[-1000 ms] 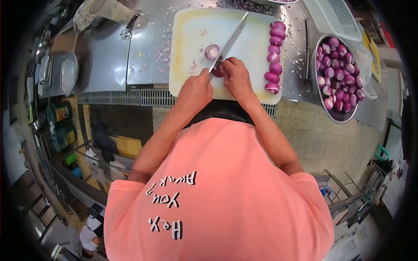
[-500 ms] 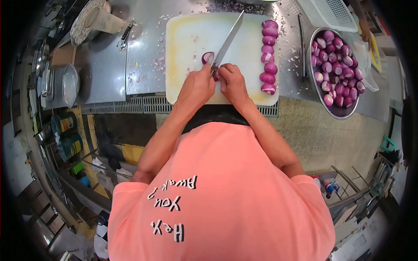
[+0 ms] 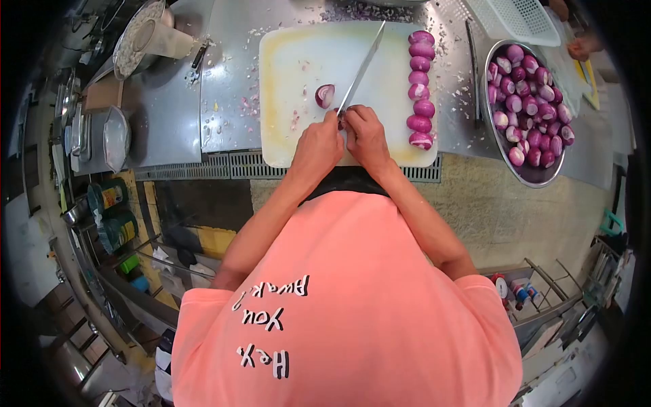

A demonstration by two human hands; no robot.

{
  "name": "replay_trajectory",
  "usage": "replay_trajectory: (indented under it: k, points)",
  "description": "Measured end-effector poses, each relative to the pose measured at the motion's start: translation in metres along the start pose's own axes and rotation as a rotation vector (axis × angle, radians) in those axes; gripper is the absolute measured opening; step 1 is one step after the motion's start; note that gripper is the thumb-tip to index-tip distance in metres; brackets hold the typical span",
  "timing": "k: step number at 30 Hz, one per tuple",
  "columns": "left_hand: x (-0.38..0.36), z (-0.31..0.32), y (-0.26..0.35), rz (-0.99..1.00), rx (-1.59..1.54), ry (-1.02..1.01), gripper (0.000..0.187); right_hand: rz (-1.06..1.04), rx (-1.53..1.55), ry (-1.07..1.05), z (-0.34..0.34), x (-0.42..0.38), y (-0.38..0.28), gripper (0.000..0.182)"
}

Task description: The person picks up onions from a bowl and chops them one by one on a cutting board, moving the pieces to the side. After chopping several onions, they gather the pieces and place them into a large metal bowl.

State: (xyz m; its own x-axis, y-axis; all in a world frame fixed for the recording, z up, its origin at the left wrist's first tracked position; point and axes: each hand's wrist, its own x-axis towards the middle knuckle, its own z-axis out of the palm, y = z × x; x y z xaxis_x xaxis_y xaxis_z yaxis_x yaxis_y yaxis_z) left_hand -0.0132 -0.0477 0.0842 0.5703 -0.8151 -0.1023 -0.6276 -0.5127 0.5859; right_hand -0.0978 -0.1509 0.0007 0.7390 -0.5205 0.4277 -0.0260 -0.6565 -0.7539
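Closer together now, the left hand (image 3: 319, 144) has fingers round the knife (image 3: 363, 70) and the right hand (image 3: 367, 136) has fingers bunched beside its base, their grip hidden; cutting seems centred there. Just beyond, the onion half (image 3: 325, 96) has tipped on the cutting board (image 3: 288, 146). Past the bowl (image 3: 527, 178), a co-worker's hand (image 3: 584, 47) shows.

Steel counter (image 3: 234, 115), cutting board (image 3: 298, 54) and knife (image 3: 362, 72) mark a kitchen.

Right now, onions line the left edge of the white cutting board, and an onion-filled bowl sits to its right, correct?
Wrong edge: in the head view, the onion row lines the right edge of the white cutting board. The onion-filled bowl does sit to its right.
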Motion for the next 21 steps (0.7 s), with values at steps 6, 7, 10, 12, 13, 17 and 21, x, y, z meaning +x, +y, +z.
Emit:
replay_trajectory:
  k: [6, 7, 10, 12, 13, 17, 21]
  points:
    - [-0.005, -0.02, 0.011, -0.001, -0.035, -0.079, 0.012, -0.008, 0.002, 0.011, -0.003, 0.0, -0.002, 0.016]
    - [-0.006, -0.007, 0.003, 0.02, -0.01, -0.032, 0.014, -0.016, 0.009, 0.021, -0.002, -0.001, 0.002, 0.016]
    - [0.008, 0.016, -0.012, 0.066, -0.014, 0.045, 0.016, -0.032, 0.014, 0.03, -0.002, -0.002, 0.006, 0.016]
    - [0.011, 0.013, -0.01, 0.094, -0.042, 0.08, 0.016, -0.045, 0.01, 0.031, -0.004, -0.002, 0.007, 0.016]
    - [0.009, -0.002, -0.003, 0.03, -0.074, 0.027, 0.017, -0.019, 0.031, 0.008, -0.006, -0.001, 0.007, 0.014]
    - [-0.01, -0.048, 0.005, -0.158, -0.203, -0.019, 0.02, 0.204, 0.022, 0.02, -0.008, 0.009, -0.006, 0.014]
    - [-0.012, -0.049, -0.028, -0.252, -0.178, 0.034, 0.019, 0.04, -0.124, -0.144, 0.0, 0.01, -0.026, 0.019]
